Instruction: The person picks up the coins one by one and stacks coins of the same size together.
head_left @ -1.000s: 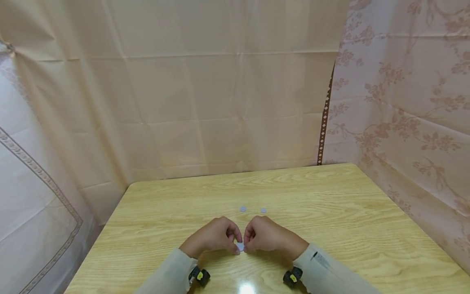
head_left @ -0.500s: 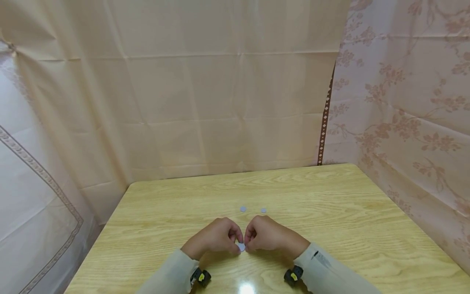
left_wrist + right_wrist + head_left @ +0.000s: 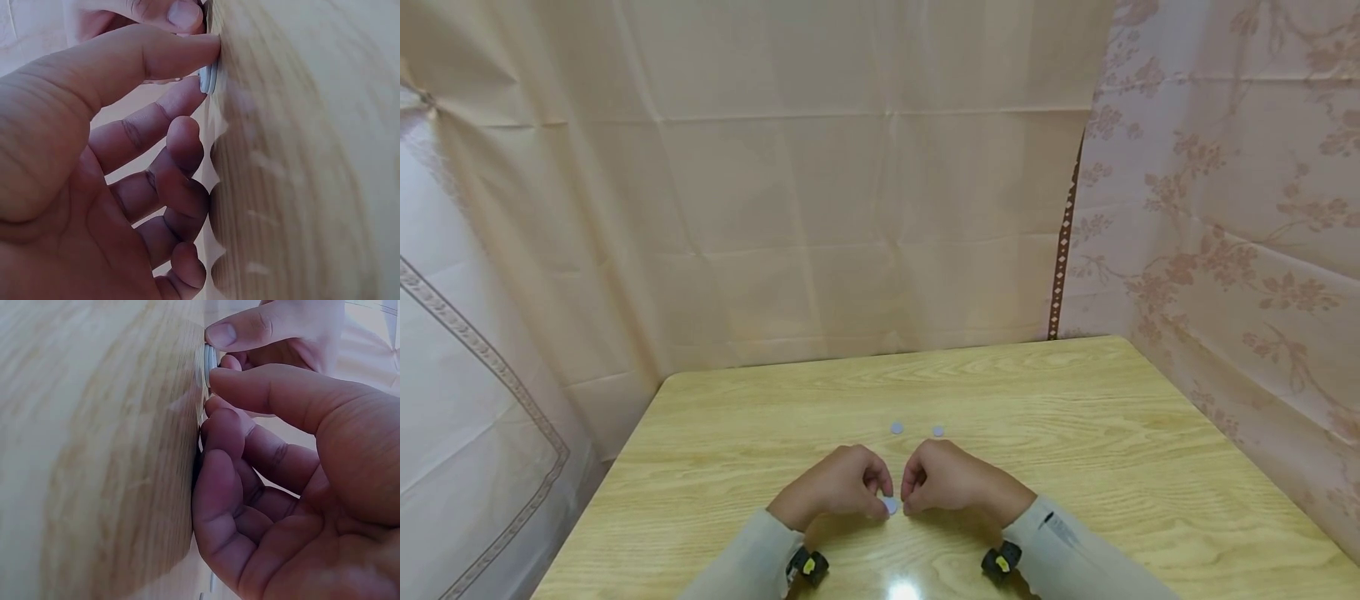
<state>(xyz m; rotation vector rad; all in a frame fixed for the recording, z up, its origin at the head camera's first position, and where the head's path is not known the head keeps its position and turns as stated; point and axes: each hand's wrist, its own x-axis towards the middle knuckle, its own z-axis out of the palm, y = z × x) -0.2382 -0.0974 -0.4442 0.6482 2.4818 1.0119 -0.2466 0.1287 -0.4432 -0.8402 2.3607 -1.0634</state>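
Both hands are working one small pale grey round disc (image 3: 891, 504) flat on the light wooden desk (image 3: 1075, 417), left hand (image 3: 838, 487) and right hand (image 3: 951, 483) pinching its edges, probably next prying it up carefully.

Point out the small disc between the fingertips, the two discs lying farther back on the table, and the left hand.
pinched disc (image 3: 891, 505), head view, its visible face.
left rear disc (image 3: 897, 428), head view, its centre.
right rear disc (image 3: 937, 431), head view, its centre.
left hand (image 3: 835, 487), head view, back of hand.
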